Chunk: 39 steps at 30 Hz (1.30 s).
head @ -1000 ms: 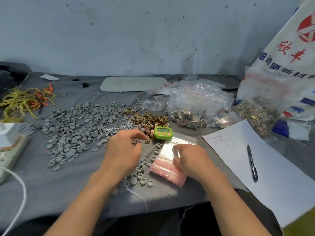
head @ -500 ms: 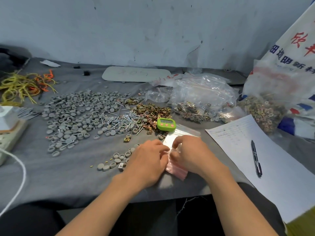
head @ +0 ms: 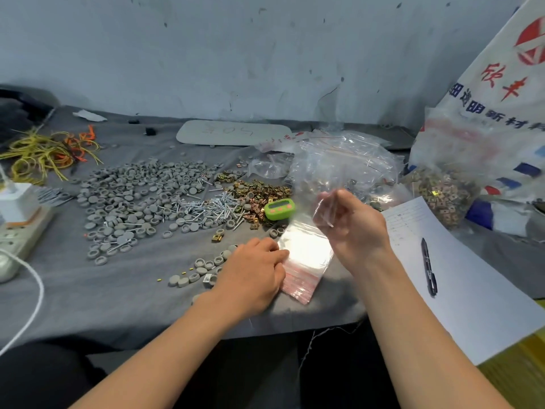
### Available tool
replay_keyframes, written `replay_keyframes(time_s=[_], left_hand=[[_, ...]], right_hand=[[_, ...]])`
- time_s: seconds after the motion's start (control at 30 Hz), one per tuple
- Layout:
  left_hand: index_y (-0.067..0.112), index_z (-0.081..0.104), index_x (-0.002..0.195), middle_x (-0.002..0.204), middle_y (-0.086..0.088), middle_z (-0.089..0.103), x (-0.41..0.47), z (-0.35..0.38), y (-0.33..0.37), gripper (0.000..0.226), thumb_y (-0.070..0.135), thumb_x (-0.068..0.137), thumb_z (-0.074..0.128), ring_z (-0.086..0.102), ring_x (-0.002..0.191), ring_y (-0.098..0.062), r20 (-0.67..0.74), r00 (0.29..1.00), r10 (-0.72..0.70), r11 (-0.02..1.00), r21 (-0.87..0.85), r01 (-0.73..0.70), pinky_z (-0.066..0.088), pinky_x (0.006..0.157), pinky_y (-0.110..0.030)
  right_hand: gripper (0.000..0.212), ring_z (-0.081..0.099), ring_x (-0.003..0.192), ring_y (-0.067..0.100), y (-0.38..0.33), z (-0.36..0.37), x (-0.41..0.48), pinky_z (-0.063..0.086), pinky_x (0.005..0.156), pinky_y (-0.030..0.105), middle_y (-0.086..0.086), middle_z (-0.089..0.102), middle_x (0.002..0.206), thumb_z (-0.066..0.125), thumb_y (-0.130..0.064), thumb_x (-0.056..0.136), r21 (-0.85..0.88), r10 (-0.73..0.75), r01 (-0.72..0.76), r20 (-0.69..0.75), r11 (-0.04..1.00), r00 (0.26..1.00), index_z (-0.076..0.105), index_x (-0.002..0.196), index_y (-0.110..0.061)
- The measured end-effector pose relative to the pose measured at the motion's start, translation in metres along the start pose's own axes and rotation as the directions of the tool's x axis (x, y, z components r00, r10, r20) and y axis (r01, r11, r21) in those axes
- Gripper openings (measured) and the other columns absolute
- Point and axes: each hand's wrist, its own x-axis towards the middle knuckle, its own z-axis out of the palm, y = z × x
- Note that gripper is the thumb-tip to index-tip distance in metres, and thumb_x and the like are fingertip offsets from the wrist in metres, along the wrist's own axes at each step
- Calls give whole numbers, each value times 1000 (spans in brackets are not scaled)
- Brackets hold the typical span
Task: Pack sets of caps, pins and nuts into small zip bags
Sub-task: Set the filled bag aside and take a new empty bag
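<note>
**One bag in hand, mouth yet to open**

At lower centre, the left hand rests with relaxed fingers on the stack of zip bags, beside a small row of caps. Just up and right, the right hand pinches a single clear zip bag above the table. The step looks like bag-opening; next, its mouth needs parting. Beyond, at mid-frame, lie pins, nuts and the heap of caps.

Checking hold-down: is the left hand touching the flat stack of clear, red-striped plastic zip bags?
Touching. Head view: left hand rests its fingers on the zip bag stack.
</note>
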Motion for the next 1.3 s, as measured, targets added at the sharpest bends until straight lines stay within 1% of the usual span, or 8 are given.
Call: replay_keyframes(time_s=[0.2,0.3,0.4,0.53,0.67,0.87,1.07,1.3], left_hand=[[34,69,123,129,14,60,2,-12,3,30,38,101,49,52,120,-13,15,996,-87,991,-96,88,38,104,-31],[42,77,102,98,27,69,6,-53,-20,15,36,95,65,65,85,3,-79,935,-345,904,-295,309,50,83,-22],[41,74,83,73,27,69,8,-96,-55,25,20,94,66,62,51,4,-238,782,-576,786,-425,449,43,49,-19],[33,64,72,61,15,64,7,-115,-75,25,14,87,61,61,56,-5,-553,447,-703,698,-657,285,38,48,-19],[39,66,84,79,31,67,14,-88,-61,6,35,88,70,64,70,5,-506,607,-613,731,-655,192,43,54,-11],[31,78,100,86,10,79,13,-69,-61,47,67,73,64,77,84,-13,-111,751,-651,349,-922,166,63,79,-45],[28,77,102,88,-2,80,10,-65,-70,27,9,100,59,77,84,-22,-42,754,-656,383,-879,284,63,82,-45],[11,73,106,71,-6,76,3,-67,-77,22,-6,92,70,71,59,-15,94,793,-602,255,-918,303,56,53,-24]], right_hand=[[33,77,80,20,4,8,5,63,73,33,8,77,84,51,-19,103,158,212,-247,206,956,955,72,79,-9],[31,77,74,18,16,22,17,64,68,30,8,78,83,49,-20,107,35,231,-237,130,971,964,70,87,-10],[22,74,70,16,31,39,33,62,70,31,7,77,83,60,-16,102,-56,206,-204,26,977,978,74,88,-9],[17,68,66,13,64,77,54,52,71,30,4,76,76,71,-13,96,-245,124,-139,-73,960,990,78,81,-13],[23,58,65,14,96,108,58,48,63,26,2,72,69,76,-9,90,-441,-78,103,74,891,994,81,69,-16],[45,74,91,3,105,90,30,58,83,24,-13,80,94,56,5,87,-734,-140,466,462,494,876,83,102,-27],[38,70,98,-4,101,75,15,57,94,26,-20,78,101,63,-3,90,-810,-158,482,456,336,876,81,111,-28],[13,73,78,2,102,68,17,62,79,33,-15,78,82,81,-14,84,-840,-116,423,409,339,905,84,93,-23]])
